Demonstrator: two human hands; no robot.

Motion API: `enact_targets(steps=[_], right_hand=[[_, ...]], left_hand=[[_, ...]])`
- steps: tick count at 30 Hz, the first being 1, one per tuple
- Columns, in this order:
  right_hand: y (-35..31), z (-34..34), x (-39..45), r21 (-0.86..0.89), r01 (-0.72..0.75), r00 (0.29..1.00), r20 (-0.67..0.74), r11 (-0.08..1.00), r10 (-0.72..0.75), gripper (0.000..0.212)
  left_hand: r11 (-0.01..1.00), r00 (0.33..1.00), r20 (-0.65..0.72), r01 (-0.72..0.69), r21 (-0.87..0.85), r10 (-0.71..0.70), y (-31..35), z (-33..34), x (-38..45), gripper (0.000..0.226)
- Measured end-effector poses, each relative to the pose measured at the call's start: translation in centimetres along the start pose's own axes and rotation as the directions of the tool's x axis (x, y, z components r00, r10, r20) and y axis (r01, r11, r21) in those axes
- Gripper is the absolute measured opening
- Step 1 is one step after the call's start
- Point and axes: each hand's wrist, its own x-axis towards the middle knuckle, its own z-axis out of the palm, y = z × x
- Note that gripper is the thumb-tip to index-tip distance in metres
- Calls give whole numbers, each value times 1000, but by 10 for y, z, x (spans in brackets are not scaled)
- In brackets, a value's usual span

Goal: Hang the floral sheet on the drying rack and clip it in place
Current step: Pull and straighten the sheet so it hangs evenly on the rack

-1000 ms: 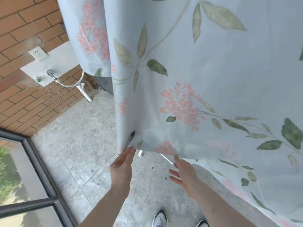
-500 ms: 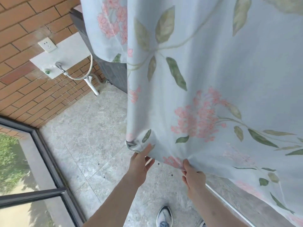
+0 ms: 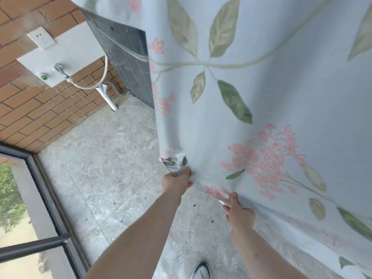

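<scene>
The floral sheet (image 3: 271,81), pale blue with pink blossoms and green leaves, hangs down in front of me and fills the right and upper part of the view. My left hand (image 3: 178,183) grips its bunched lower left corner. My right hand (image 3: 238,213) pinches the bottom hem a short way to the right, thumb on the front of the cloth. The drying rack and any clips are hidden behind the sheet.
A brick wall (image 3: 40,109) with a white socket (image 3: 41,38), a tap (image 3: 60,69) and a white hose (image 3: 100,81) stands at left. A dark appliance (image 3: 124,63) sits behind the sheet. Grey floor tiles (image 3: 104,162), a dark door frame (image 3: 48,200) and my shoe (image 3: 201,271) lie below.
Both hands have gone from reaching open toward the sheet's lower edge to gripping it. The view has moved closer, and the sheet's corner is now bunched in my left hand.
</scene>
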Motion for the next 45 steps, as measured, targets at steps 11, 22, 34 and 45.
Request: enact_targets(steps=[11,22,34,45], right_hand=[[20,11,49,3,-64,998,-22,998,64,24],[40,-30,36,3,-238,960,150,971,235,38],[64,-217,-38,-160,-60,998,-27,985,57,50],[88,-365,-24,133,-103,975,-180,986,126,65]], left_hand=[[999,1000,3,4,51,-4,-15,33,55,33],[998,995,99,10,61,-16,-41,30,31,43],[955,941,333,-45,294,-59,-105,34,-98,38],[901,872,483,-146,408,-77,-165,138,-200,32]])
